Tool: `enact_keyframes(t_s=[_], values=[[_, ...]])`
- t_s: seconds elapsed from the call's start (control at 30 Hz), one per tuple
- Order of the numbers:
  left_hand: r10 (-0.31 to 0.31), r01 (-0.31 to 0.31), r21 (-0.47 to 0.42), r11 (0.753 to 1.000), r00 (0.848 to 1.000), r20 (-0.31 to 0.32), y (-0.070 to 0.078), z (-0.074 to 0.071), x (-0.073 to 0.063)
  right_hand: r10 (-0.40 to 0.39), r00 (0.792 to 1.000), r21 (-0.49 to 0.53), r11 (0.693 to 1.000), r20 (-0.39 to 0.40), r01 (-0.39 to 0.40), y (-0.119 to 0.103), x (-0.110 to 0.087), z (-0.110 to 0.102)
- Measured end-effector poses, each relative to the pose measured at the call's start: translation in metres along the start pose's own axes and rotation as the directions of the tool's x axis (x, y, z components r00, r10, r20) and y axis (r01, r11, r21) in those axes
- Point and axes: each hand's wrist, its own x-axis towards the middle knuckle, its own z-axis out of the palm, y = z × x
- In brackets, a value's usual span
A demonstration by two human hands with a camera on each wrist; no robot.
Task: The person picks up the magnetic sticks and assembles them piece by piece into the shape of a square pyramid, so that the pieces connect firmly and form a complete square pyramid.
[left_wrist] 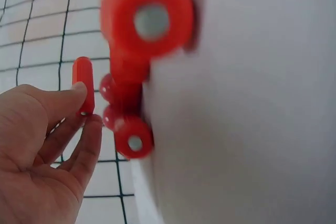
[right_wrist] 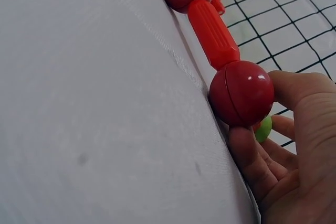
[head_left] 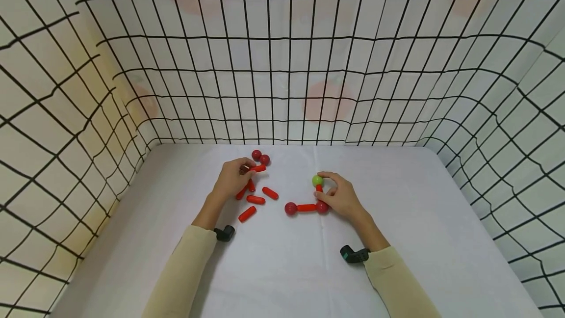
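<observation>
Thumb and fingers of my left hand pinch a red magnetic stick, raised above the table in the left wrist view. Loose red sticks lie below and beside that hand. My right hand grips the corner of a joined piece, with fingers at a green ball and the thumb close to a dark red ball. A short red stick links these two balls. From the dark red ball another red stick runs left to a second dark red ball.
Two loose dark red balls sit just beyond my left hand. Black wire mesh rises along the back and both sides of the white-covered table. Each wrist wears a small black camera.
</observation>
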Motion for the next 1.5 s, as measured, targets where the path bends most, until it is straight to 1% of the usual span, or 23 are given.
enact_keyframes(t_s=[0.17,0.3,0.37,0.5,0.63,0.73,0.87,1.0,1.1,1.2,1.3,1.37,1.5], values=[[0.072,-0.072,-0.006,0.997,0.997,0.038,0.015,0.007,-0.006,0.01,1.0,0.018,1.0,-0.022,-0.009,0.0,0.001,0.002],[0.123,-0.123,-0.011,0.992,0.99,0.066,0.029,0.014,-0.007,0.017,0.999,0.025,1.0,-0.038,-0.016,-0.001,0.001,0.003],[0.13,-0.13,-0.003,0.992,0.988,0.081,0.036,0.019,-0.005,0.024,0.999,0.029,0.999,-0.044,-0.023,-0.002,0.001,0.004],[0.122,-0.125,0.025,0.992,0.985,0.122,0.051,0.031,0.0,0.033,0.998,0.027,0.999,-0.052,-0.032,-0.003,0.002,0.004],[0.136,-0.146,0.052,0.988,0.978,0.16,0.064,0.043,0.005,0.036,0.998,0.035,0.999,-0.057,-0.034,-0.003,0.002,0.004],[0.147,-0.161,0.067,0.985,0.972,0.185,0.071,0.052,0.007,0.036,0.998,0.046,0.998,-0.057,-0.033,-0.002,0.002,0.004],[0.13,-0.15,0.081,0.985,0.969,0.21,0.073,0.063,0.011,0.03,0.998,0.058,0.998,-0.05,-0.028,-0.001,0.001,0.004],[0.109,-0.135,0.102,0.986,0.966,0.234,0.072,0.071,0.015,0.027,0.999,0.063,0.998,-0.043,-0.024,0.0,0.001,0.004],[0.102,-0.133,0.108,0.985,0.963,0.249,0.072,0.074,0.017,0.027,0.999,0.061,0.998,-0.038,-0.024,0.001,0.001,0.005],[0.091,-0.122,0.113,0.986,0.965,0.245,0.071,0.076,0.019,0.023,0.999,0.065,0.998,-0.035,-0.021,0.001,0.002,0.006],[0.09,-0.116,0.095,0.989,0.965,0.246,0.07,0.077,0.021,0.012,0.999,0.07,0.997,-0.033,-0.01,0.001,0.002,0.006],[0.106,-0.13,0.084,0.988,0.962,0.251,0.069,0.079,0.022,0.013,0.999,0.076,0.997,-0.036,-0.01,0.0,0.002,0.006],[0.163,-0.19,0.084,0.978,0.954,0.253,0.067,0.082,0.025,0.017,0.999,0.074,0.997,-0.038,-0.014,-0.001,0.001,0.007]])
